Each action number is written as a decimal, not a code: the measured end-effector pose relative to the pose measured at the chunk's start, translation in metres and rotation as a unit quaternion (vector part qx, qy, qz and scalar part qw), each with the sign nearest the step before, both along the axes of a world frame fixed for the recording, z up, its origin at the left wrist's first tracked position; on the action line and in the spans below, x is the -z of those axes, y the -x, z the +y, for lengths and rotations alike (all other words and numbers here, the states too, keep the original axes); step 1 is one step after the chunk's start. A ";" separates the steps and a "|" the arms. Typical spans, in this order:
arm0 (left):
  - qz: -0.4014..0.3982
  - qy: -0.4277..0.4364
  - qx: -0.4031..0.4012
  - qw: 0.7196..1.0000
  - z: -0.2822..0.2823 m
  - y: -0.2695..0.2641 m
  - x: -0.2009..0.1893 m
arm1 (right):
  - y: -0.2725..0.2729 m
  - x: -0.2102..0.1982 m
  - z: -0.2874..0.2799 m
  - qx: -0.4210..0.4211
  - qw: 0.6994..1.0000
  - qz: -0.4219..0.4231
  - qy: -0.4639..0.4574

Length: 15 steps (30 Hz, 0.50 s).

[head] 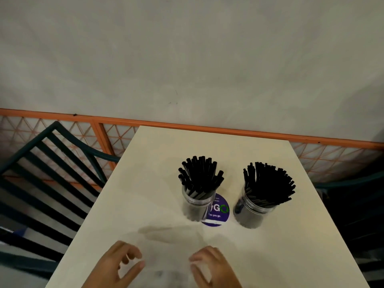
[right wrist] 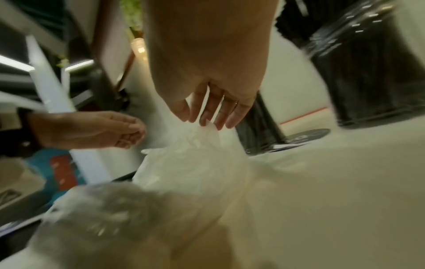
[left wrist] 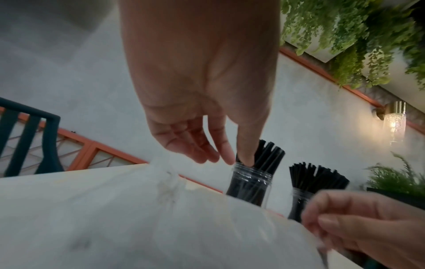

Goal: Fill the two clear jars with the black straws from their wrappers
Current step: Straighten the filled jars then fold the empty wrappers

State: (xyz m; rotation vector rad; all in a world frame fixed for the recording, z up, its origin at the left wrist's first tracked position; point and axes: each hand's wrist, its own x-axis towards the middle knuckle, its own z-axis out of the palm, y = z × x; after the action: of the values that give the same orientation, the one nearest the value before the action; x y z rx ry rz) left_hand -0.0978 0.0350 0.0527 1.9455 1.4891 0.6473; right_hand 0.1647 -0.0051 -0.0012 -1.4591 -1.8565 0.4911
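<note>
Both clear jars are standing on the worktop [head: 270, 256], the left jar [head: 196, 206] and the right jar [head: 252, 210] near each other, and each is carrying a dense bunch of black straws [head: 268, 181] that fan out above the rim. So the filling is looking nearly or fully done, in my judgement. An empty clear wrapper [head: 168, 256] is lying at the near edge. The left hand [head: 122, 262] and the right hand [head: 212, 267] are hovering at its two sides with relaxed, slightly curled fingers; whether they are already pinching the film, I cannot tell. What seems left is clearing the wrapper away.
</note>
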 end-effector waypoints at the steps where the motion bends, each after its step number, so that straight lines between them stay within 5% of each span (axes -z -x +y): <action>1: 0.012 -0.009 0.003 1.000 -0.013 0.003 0.004 | 0.009 0.001 -0.007 -0.030 0.998 -0.048 -0.037; 5: 0.107 0.000 0.093 0.990 -0.048 0.008 0.039 | 0.035 0.019 -0.028 -0.084 0.975 -0.190 -0.074; 11: 0.331 -0.034 0.178 0.926 -0.095 0.009 0.114 | 0.034 0.037 -0.063 -0.146 0.936 -0.299 0.118; 15: 0.248 0.042 0.158 0.955 -0.106 -0.003 0.092 | 0.032 0.030 -0.078 -0.146 0.930 -0.318 0.118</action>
State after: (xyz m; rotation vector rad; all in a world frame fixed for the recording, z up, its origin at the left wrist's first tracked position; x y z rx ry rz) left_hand -0.0951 -0.0711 -0.0394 2.3176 1.3986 -0.0553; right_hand 0.1329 -0.0826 -0.0314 -1.6336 -2.6293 0.4194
